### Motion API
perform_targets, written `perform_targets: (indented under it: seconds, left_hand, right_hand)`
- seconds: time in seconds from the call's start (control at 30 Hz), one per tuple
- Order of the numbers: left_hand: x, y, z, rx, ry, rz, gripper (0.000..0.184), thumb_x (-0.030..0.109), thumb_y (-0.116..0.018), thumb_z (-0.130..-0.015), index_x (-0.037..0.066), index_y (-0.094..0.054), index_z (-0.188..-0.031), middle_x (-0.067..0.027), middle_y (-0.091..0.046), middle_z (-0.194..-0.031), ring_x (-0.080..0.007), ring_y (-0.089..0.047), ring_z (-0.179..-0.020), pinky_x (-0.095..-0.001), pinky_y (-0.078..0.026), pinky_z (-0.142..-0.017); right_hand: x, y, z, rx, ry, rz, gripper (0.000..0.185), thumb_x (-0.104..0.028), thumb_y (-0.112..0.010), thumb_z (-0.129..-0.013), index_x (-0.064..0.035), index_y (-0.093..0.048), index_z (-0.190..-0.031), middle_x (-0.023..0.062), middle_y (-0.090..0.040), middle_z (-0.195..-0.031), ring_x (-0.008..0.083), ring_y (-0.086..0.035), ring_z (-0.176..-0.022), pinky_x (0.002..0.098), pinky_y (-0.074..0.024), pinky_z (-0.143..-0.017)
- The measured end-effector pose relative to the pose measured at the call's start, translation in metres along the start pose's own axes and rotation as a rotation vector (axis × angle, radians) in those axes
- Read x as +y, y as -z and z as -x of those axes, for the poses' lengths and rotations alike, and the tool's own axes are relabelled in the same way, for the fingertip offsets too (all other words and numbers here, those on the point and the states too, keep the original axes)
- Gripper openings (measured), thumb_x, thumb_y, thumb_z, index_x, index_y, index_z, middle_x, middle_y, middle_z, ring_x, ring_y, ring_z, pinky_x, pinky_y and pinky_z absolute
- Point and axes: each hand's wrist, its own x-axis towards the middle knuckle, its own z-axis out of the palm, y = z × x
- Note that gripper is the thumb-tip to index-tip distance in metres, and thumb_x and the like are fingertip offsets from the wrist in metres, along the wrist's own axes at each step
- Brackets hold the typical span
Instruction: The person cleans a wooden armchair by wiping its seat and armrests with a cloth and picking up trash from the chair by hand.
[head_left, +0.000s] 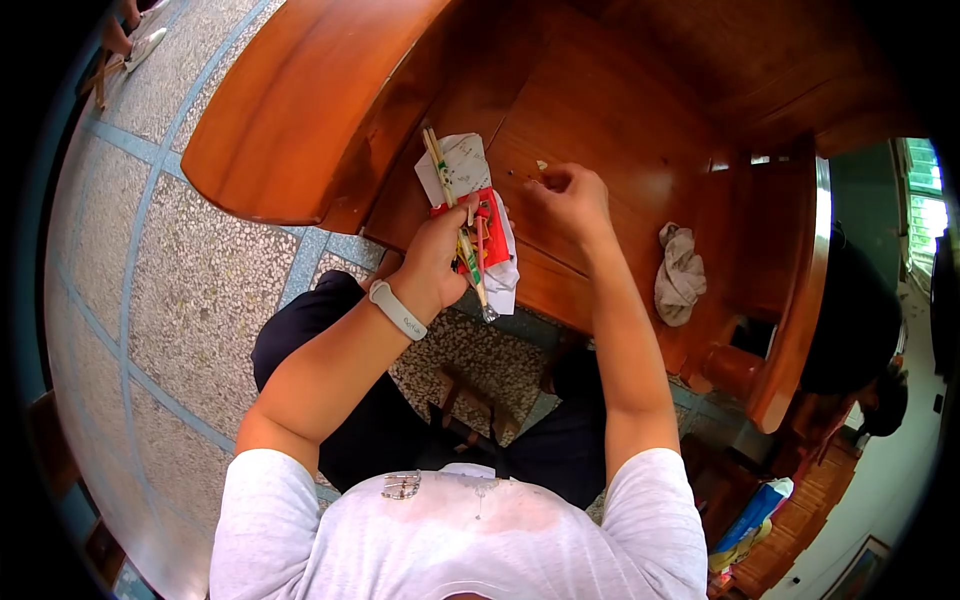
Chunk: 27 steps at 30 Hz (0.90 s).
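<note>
The left hand [440, 255] grips thin sticks [436, 155], a red packet [497, 240] and white paper [466, 160] together, the sticks' long axis running forward with the far end leaning left. The right hand [577, 205] is curled, whether around anything I cannot tell, and is the nearer one to a pale scrap [542, 165] just beside it on the wooden surface [610, 110]; a crumpled cloth [680, 275] lies farther right.

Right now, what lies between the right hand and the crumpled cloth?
Only bare brown wood shows between the right hand and the crumpled cloth in the head view.
</note>
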Motion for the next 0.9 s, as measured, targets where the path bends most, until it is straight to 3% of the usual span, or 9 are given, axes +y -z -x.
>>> perform_targets:
  seconds: [0.17,0.37,0.47,0.6,0.7,0.77,0.9]
  left_hand:
    - [-0.001,-0.001,0.0,0.003,-0.03,-0.032,0.023,0.021,-0.055,-0.089,0.003,-0.055,-0.103,-0.011,-0.063,-0.092,-0.023,-0.062,-0.083,-0.0366,-0.054,-0.071]
    - [-0.002,-0.006,0.006,0.014,-0.06,-0.023,0.019,0.019,-0.049,-0.091,0.004,-0.056,-0.101,-0.0098,-0.062,-0.088,-0.0217,-0.062,-0.079,-0.0352,-0.053,-0.069]
    - [-0.004,0.002,-0.002,-0.039,-0.082,0.009,0.022,0.021,-0.053,-0.09,0.003,-0.055,-0.103,-0.0104,-0.063,-0.091,-0.023,-0.063,-0.082,-0.0356,-0.054,-0.071]
    - [-0.001,-0.001,0.0,0.0,-0.022,-0.034,0.023,0.022,-0.053,-0.09,0.003,-0.055,-0.103,-0.0106,-0.063,-0.092,-0.0229,-0.062,-0.082,-0.0365,-0.054,-0.071]
    - [-0.003,-0.001,-0.001,-0.005,-0.039,-0.045,0.023,0.022,-0.052,-0.09,0.004,-0.055,-0.104,-0.0108,-0.063,-0.092,-0.023,-0.062,-0.081,-0.0372,-0.053,-0.072]
    - [-0.002,0.002,-0.002,-0.067,-0.033,-0.029,0.023,0.022,-0.05,-0.091,0.005,-0.056,-0.105,-0.0101,-0.063,-0.092,-0.0222,-0.062,-0.082,-0.0364,-0.053,-0.073]
    - [-0.002,0.007,-0.003,-0.134,-0.035,-0.037,0.022,0.022,-0.049,-0.092,0.005,-0.056,-0.105,-0.0096,-0.063,-0.092,-0.0212,-0.062,-0.083,-0.0354,-0.052,-0.074]
  right_hand:
    - [-0.022,-0.016,-0.018,0.092,0.158,0.051,0.028,-0.021,-0.074,-0.062,0.0019,-0.066,-0.075,0.0181,-0.064,-0.074,0.0304,-0.064,-0.072,0.0361,-0.0509,-0.068]
    - [-0.025,-0.026,-0.016,0.045,0.138,0.093,0.014,-0.011,-0.065,-0.062,-0.0007,-0.067,-0.071,0.0195,-0.063,-0.074,0.0344,-0.062,-0.072,0.0379,-0.0507,-0.069]
    - [-0.018,-0.02,-0.012,0.051,0.126,0.172,0.011,-0.008,-0.061,-0.063,-0.0008,-0.066,-0.069,0.0192,-0.063,-0.073,0.0336,-0.062,-0.071,0.0381,-0.0507,-0.068]
    - [-0.007,-0.01,-0.006,0.073,0.058,0.062,0.014,-0.008,-0.063,-0.06,-0.0015,-0.066,-0.072,0.0192,-0.063,-0.074,0.0325,-0.062,-0.069,0.0382,-0.0508,-0.068]
    - [-0.003,0.0,-0.006,0.022,0.023,0.138,0.017,-0.005,-0.065,-0.062,-0.0009,-0.066,-0.079,0.0139,-0.065,-0.074,0.0249,-0.064,-0.066,0.0343,-0.0514,-0.063]
    - [-0.015,0.015,-0.002,-0.158,-0.288,-0.544,0.016,-0.002,-0.065,-0.067,0.0009,-0.065,-0.083,0.0073,-0.065,-0.072,0.0161,-0.063,-0.065,0.0285,-0.0511,-0.061]
    - [-0.061,0.036,0.04,-0.279,-0.203,-0.578,0.011,-0.002,-0.063,-0.073,0.0025,-0.065,-0.083,0.0039,-0.064,-0.072,0.0107,-0.061,-0.065,0.0238,-0.0507,-0.06]
